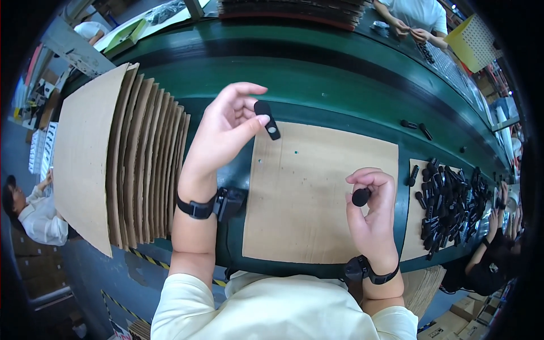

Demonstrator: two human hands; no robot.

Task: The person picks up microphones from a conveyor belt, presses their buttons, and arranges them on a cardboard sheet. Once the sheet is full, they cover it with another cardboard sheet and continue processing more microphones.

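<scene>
I am curling my right hand (374, 212) over the cardboard sheet (317, 192), its grip pinching a round black cap (361, 196). Farther out, my left hand (226, 127) is lifting a flat black oblong part (267, 119), thumb and fingertips closing on it above the green worktop (317, 90).

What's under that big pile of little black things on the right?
The pile of small black parts lies on a brown cardboard sheet, whose edges show around it. That sheet rests on the green workbench. The cardboard directly beneath the parts is covered.
</scene>
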